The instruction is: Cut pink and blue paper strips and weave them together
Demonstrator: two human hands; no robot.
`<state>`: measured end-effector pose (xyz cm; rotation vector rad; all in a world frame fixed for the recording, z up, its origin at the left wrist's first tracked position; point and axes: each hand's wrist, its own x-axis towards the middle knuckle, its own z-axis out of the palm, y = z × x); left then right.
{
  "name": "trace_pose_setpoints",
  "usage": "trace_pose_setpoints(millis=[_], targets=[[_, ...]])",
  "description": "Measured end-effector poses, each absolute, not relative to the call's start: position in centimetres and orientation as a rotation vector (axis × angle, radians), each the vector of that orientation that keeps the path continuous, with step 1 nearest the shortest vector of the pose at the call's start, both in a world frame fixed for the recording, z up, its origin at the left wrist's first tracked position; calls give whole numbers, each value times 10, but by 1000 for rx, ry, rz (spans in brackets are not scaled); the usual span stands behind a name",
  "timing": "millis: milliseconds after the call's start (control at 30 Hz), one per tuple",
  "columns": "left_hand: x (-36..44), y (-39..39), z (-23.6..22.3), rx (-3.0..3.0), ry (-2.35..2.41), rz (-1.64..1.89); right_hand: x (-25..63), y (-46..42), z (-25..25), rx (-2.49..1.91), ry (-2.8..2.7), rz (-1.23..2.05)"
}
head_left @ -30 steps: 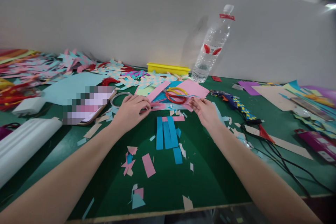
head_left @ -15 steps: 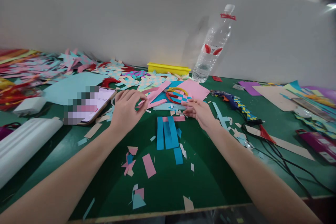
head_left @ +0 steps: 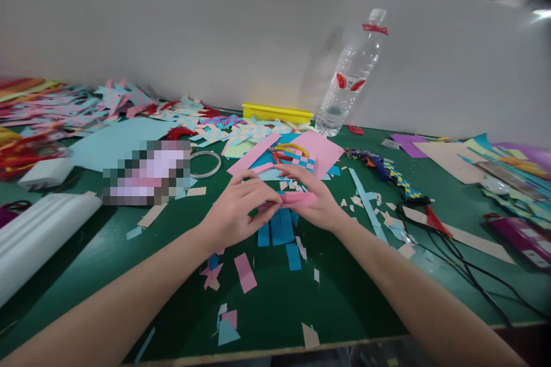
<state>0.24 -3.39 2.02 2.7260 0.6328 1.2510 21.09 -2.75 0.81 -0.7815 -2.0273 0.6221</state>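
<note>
Above the middle of the green table, my left hand [head_left: 243, 206] pinches the left end of a pink paper strip [head_left: 299, 199] between thumb and finger. My right hand [head_left: 316, 198] is closed around the strip's other end. Beneath my hands lie blue paper strips [head_left: 282, 229], their top partly covered by my fingers. Just beyond sits a pair of scissors [head_left: 297, 149], of which red and yellow loop handles show. A blue and pink checkered woven piece [head_left: 306, 160] rests against them, over a pink sheet [head_left: 323, 149].
A phone [head_left: 148, 178] and a silvery ring [head_left: 206, 164] lie at left. A tilted water bottle [head_left: 346, 80] leans on the wall beside a yellow tray [head_left: 278, 113]. Black cables [head_left: 456, 258] run at right. Paper scraps [head_left: 245, 272] litter the table.
My hands were apart over the paper pile. My left hand has moved right and nearer, and my right hand slightly nearer; they now meet at the pink strip. The woven piece is left behind.
</note>
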Motion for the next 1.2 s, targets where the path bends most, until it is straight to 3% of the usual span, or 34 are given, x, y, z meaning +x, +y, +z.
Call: trace_pose_setpoints(millis=[233,1033,1200], targets=[[-1,-34,20,2448,697,1223,207,-33,6,-671,-2138,478],[-6,-28,28,1808,829,1154,204,-39,17,-796,-1910,995],[-7,-24,25,1626,781,1134,205,-34,13,-869,-1823,945]])
